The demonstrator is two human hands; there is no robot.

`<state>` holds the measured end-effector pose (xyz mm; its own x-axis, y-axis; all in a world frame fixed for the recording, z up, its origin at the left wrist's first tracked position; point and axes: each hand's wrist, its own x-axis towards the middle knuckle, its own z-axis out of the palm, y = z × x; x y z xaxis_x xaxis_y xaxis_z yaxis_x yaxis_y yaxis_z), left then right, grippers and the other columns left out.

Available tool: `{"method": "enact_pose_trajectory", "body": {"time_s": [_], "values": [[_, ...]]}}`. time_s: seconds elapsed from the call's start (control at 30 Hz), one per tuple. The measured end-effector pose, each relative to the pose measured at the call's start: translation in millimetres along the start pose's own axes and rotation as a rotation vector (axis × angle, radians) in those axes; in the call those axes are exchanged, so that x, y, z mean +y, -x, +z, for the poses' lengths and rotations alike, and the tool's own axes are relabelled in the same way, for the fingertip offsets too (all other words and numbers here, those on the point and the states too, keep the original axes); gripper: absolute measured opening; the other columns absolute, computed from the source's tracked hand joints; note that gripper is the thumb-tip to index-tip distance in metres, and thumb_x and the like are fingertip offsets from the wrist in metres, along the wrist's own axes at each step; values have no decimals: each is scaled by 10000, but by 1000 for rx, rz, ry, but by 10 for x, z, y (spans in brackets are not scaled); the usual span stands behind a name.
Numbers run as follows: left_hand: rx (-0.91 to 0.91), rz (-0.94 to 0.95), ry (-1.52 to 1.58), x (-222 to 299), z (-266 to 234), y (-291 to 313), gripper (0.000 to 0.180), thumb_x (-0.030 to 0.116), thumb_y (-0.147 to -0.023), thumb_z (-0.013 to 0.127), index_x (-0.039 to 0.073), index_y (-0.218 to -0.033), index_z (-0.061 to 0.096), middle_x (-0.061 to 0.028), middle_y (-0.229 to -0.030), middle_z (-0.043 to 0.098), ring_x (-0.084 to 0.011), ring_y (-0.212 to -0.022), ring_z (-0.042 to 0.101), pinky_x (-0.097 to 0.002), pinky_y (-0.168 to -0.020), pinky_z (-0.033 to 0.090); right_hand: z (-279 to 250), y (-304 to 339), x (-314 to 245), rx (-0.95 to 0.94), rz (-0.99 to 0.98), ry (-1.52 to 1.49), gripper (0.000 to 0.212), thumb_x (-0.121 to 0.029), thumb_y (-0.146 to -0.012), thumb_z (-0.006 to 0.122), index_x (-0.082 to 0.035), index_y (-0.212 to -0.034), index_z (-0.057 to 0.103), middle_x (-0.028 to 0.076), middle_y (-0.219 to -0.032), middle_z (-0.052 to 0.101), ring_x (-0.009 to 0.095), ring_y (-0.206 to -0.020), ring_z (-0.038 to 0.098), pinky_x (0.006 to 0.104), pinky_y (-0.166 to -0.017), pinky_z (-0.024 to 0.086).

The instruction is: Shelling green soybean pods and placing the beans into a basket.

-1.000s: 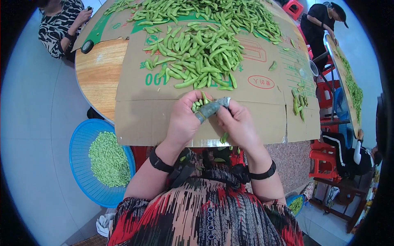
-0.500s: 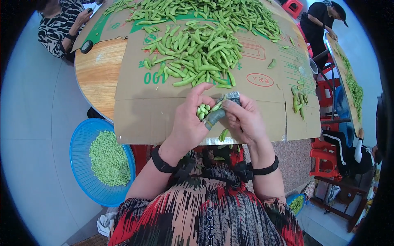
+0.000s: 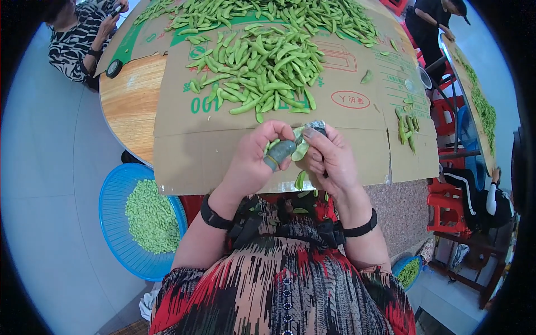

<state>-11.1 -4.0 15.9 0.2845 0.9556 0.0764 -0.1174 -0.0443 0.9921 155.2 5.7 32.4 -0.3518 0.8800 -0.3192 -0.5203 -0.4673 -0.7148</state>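
Note:
My left hand is curled in front of my chest, with shelled green soybeans tucked in its palm and a grey cover on its thumb. Its fingertips meet a pale, opened soybean pod that my right hand pinches. A dark, silvery wrap covers a digit of the right hand. Just under the hands, at the cardboard's near edge, is a green pod piece. Beyond them, a heap of whole green pods lies on the flattened cardboard.
A blue basket of shelled beans stands at my left. Darker pods lie on the cardboard's right. A co-worker sits far left; others are around a second table at right, near red stools. A small blue basin sits lower right.
My left thumb has come up and the left fingers have closed further over the beans. The pod between my hands now shows its pale, opened side. The view has shifted slightly.

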Motion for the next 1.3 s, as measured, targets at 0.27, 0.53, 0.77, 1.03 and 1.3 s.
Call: {"method": "enact_pose_trajectory", "body": {"time_s": [0.27,0.53,0.77,1.03,1.3], "values": [[92,-133,660,-68,-142,-26,300,-54,-789,515,65,-1057,448,-36,-851,566,-100,-688,519,-191,-597,390,-79,76,-357,-598,-36,919,144,-133,-852,600,-43,-964,611,-38,-793,593,29,-746,507,211,-666,437],[253,86,-99,-91,-1,17,362,-22,-745,622,28,-1069,469,-58,-821,602,-132,-789,591,-251,-709,449,142,-110,-87,18,-105,537,115,-144,-871,588,-38,-900,558,-59,-633,498,21,-517,405,174,-453,314],[253,549,-521,-40,52,7,326,-23,-688,651,53,-995,575,-108,-858,616,-258,-742,614,-322,-656,493,71,-93,-29,-57,24,109,54,-105,-880,553,-55,-859,552,-53,-577,441,22,-435,333,170,-391,244],[168,578,-618,-16,85,32,312,-47,-687,621,41,-979,551,-126,-821,596,-291,-736,596,-319,-642,485,-53,-48,-7,-104,95,-258,90,-97,-889,529,-70,-805,510,-62,-556,366,23,-405,289,175,-367,236],[299,-110,303,19,-226,125,175,-8,-842,521,55,-1005,528,-22,-836,582,-59,-671,518,-178,-570,400,9,-36,-311,-198,-371,1230,292,-243,-784,662,-30,-972,594,139,-662,567,228,-604,570,339,-575,452]]}}
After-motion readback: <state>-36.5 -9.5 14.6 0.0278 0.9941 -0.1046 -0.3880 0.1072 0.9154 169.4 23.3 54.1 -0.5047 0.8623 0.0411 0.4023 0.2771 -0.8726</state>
